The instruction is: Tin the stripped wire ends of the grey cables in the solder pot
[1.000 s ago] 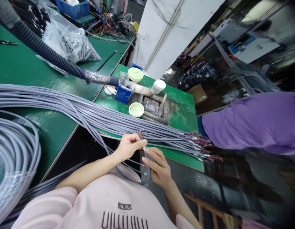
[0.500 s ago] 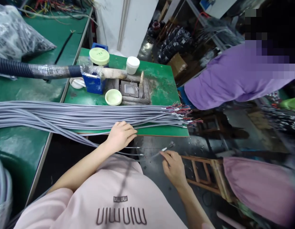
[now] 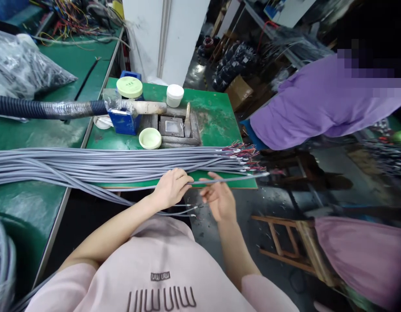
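Observation:
My left hand (image 3: pixel 173 187) is closed around a single grey cable (image 3: pixel 234 179) at the near edge of the green bench. The cable sticks out to the right past the bench corner, and its stripped end with coloured wires is blurred. Just beneath it, my right hand (image 3: pixel 221 200) has its fingers apart, slightly smeared by motion; the cable crosses at the fingertips. Behind my hands lies a thick bundle of grey cables (image 3: pixel 129 162), with red and dark wire ends (image 3: pixel 244 154) fanned out at the right. Below my left hand, loose cable ends (image 3: pixel 182 212) hang off the edge.
A solder pot (image 3: pixel 174 126) is on the bench beside a green lid (image 3: pixel 150 138), a white jar (image 3: pixel 175 95) and a blue box (image 3: pixel 125 120). A ribbed hose (image 3: pixel 57 110) runs in from the left. A person in a purple sleeve (image 3: pixel 294 108) works at right, near a wooden stool (image 3: pixel 288 242).
My left hand went from pinching the cable's wire end to gripping its length at the bench edge. The right hand drew the cable end out rightward, then loosened and moved back left.

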Demonstrator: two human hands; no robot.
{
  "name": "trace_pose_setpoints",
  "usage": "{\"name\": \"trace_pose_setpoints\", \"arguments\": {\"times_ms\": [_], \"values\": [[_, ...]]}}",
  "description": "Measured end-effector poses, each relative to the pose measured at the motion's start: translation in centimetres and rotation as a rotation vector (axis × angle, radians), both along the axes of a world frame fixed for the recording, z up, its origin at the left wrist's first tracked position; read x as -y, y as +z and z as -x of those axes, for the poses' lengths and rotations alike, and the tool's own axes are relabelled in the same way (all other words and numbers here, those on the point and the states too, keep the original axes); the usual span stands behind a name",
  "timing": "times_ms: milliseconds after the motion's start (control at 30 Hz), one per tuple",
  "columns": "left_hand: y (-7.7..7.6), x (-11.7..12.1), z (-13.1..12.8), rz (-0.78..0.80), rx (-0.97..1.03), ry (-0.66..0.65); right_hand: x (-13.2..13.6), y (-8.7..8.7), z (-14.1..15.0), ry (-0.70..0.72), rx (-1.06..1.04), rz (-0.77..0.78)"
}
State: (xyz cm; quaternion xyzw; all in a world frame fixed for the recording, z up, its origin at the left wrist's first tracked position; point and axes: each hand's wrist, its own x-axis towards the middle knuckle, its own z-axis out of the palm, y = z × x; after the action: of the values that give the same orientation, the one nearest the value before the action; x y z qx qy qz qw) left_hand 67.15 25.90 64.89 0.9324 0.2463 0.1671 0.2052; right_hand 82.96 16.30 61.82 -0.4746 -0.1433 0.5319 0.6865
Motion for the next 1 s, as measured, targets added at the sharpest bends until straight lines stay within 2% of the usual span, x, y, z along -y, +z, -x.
{"name": "trace_pose_setpoints", "arguments": {"times_ms": [100,133,167,200,300,333,433,533,600,667,767,900,1000], "values": [[0.0,0.0,0.5,0.089,0.104,-0.063,-0.9,1.8,-1.9,-0.354,0.187,-0.124],[0.1,0.1,0.6,0.146,0.142,-0.07,-0.9,2.3,-2.1,-0.383,0.294,-0.149],[0.2,0.3,0.8,0.221,0.187,-0.065,-0.8,2.7,-2.1,-0.33,0.416,-0.155],[0.4,0.4,0.9,0.312,0.241,-0.043,-0.7,3.0,-1.9,-0.201,0.546,-0.142],[1.7,0.4,1.3,0.6,0.439,0.086,-0.4,3.4,-0.2,0.364,0.904,-0.079],[2.3,0.4,1.5,0.67,0.501,0.134,-0.4,3.4,0.6,0.508,0.993,-0.084],[3.9,0.0,2.1,0.76,0.623,0.275,-0.6,3.3,2.4,0.747,1.151,-0.103],[4.5,-0.2,2.7,0.798,0.676,0.385,-0.9,3.1,3.3,0.861,1.181,-0.119],[4.4,0.0,2.9,0.873,0.686,0.396,-1.2,3.0,3.4,0.802,1.176,-0.204],[4.1,0.4,2.9,0.958,0.669,0.369,-1.4,3.1,3.5,0.657,1.161,-0.282],[3.7,0.8,2.8,1.053,0.663,0.338,-1.6,3.4,4.0,0.51,1.101,-0.322],[3.5,0.7,3.0,1.217,0.785,0.391,-1.6,3.8,4.5,0.481,1.027,-0.342],[3.4,0.5,3.4,1.222,0.916,0.443,-1.6,3.9,4.5,0.558,0.901,-0.344]]}}
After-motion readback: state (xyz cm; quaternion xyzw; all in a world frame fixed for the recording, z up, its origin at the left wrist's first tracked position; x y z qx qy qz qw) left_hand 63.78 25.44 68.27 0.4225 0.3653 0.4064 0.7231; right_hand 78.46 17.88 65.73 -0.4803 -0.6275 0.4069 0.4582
